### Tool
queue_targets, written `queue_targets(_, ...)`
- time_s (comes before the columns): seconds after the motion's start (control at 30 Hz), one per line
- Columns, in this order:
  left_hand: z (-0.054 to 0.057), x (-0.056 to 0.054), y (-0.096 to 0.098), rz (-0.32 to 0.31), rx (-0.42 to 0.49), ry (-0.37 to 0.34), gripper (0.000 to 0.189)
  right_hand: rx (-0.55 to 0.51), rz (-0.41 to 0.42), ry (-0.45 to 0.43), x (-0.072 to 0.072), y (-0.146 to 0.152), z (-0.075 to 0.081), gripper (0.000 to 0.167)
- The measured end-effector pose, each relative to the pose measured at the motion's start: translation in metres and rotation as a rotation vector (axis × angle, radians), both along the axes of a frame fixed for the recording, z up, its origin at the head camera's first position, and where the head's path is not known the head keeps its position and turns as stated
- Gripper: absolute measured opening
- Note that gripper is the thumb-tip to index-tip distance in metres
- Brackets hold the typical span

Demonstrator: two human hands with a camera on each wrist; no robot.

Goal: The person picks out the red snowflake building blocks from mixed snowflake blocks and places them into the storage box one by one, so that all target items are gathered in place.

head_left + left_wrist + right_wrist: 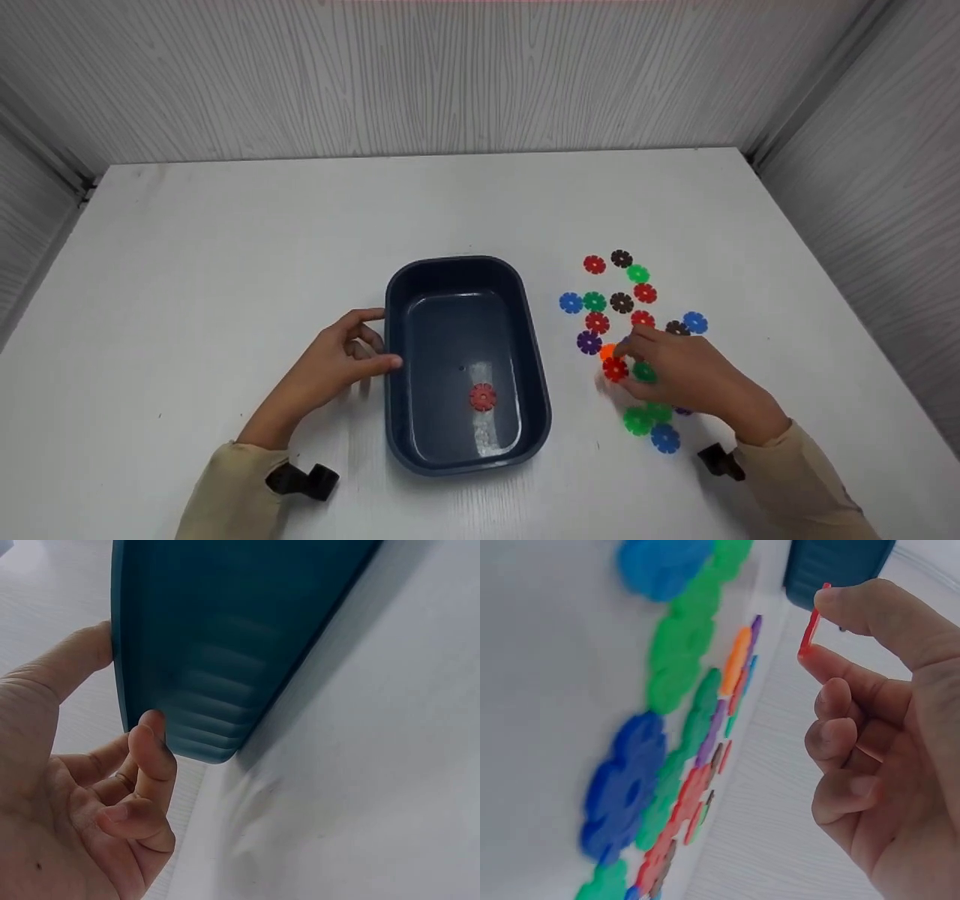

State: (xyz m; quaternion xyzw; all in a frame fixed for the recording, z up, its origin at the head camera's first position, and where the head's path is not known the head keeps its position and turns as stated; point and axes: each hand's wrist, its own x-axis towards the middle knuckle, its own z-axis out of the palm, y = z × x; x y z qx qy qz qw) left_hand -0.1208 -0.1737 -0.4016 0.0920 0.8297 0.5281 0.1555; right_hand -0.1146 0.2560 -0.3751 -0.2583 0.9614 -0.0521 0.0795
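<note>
A dark blue plastic tub (469,337) stands mid-table, with one red notched disc (482,397) lying on its floor. My left hand (341,356) holds the tub's left rim, thumb over the edge and fingers at the outer wall; the left wrist view shows that wall (225,637) close up. Over on the right, my right hand (679,367) pinches a red snowflake disc (615,369) between thumb and forefinger. In the right wrist view this disc (813,621) appears edge-on, apart from the discs on the table, while the other fingers curl toward the palm.
Several flower-shaped discs lie scattered right of the tub, among them a blue disc (665,438), a light green disc (637,421), a purple disc (589,343) and a black disc (621,259). Grey wood-grain panels (450,75) border the white table (247,225) behind and at the sides.
</note>
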Motion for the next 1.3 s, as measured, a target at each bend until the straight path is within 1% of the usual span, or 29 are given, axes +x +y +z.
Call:
queue_targets(0.13,0.0,-0.001,0.0,0.001,-0.011,-0.001,0.073,-0.054,-0.028,-0.013,-0.003,-0.01,0.011,0.034)
queue_targets(0.2,0.001,-0.001,0.0,0.003,-0.012,-0.003,0.072,-0.085,-0.022,-0.006,-0.004,-0.016,0.016,0.034)
queue_targets(0.3,0.001,-0.001,0.001,0.004,-0.01,-0.006,0.072,-0.125,0.011,0.024,-0.006,-0.024,0.02,0.032)
queue_targets(0.43,0.001,0.0,0.0,0.008,-0.015,-0.002,0.072,-0.164,0.057,0.058,-0.006,-0.037,0.021,0.028)
queue_targets(0.63,0.001,-0.001,0.0,0.008,-0.02,0.011,0.072,-0.206,0.108,0.069,-0.005,-0.052,0.022,0.029)
queue_targets(0.73,0.001,-0.001,0.0,0.004,-0.012,0.008,0.071,-0.218,0.125,0.05,-0.004,-0.057,0.022,0.029)
queue_targets(0.87,0.0,-0.001,0.0,0.002,-0.012,0.005,0.072,-0.222,0.125,0.002,-0.001,-0.065,0.021,0.031)
queue_targets(0.97,0.0,-0.001,0.0,0.0,-0.013,0.006,0.072,-0.218,0.135,-0.01,0.0,-0.071,0.021,0.033)
queue_targets(1.1,0.0,-0.001,0.0,-0.004,-0.005,0.003,0.072,-0.197,0.164,0.038,-0.003,-0.08,0.02,0.032)
queue_targets(1.23,0.0,-0.001,0.0,0.0,-0.005,-0.003,0.073,-0.175,0.189,0.111,-0.008,-0.091,0.02,0.031)
queue_targets(1.3,0.0,-0.002,0.001,0.001,-0.004,0.0,0.072,-0.17,0.197,0.128,-0.011,-0.097,0.021,0.031)
